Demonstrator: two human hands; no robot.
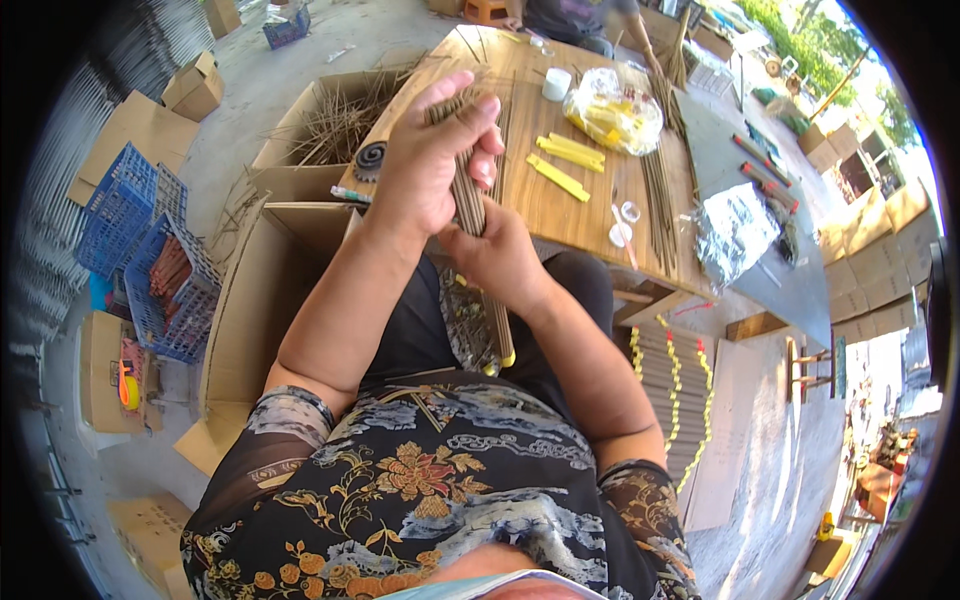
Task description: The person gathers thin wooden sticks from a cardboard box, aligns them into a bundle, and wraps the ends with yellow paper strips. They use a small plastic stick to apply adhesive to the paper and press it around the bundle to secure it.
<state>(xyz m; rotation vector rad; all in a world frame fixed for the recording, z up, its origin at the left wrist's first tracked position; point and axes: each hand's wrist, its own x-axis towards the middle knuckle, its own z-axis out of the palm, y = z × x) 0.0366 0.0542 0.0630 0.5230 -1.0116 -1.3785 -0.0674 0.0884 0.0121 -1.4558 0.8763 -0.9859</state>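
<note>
A bundle of thin brown sticks (468,203) runs from over the near table edge down toward my lap, with a yellow band or tip at its lower end. Wrapped round its upper part is my left hand (440,150), thumb laid along the sticks. Lower down, my right hand (503,252) closes round the same bundle, its fingertips partly hidden. Beyond my hands, yellow strips (560,180) lie on the wooden table (565,228), close to a clear plastic bag (613,112) with yellow pieces inside. A black coiled roll (370,160) rests at the table's left edge.
An open cardboard box (270,150) of loose sticks stands left of the table; another open box (270,300) is beside my left arm. Blue crates (165,330) sit farther left. Long sticks (662,215) line the table's right side. Across it sits another person (575,20).
</note>
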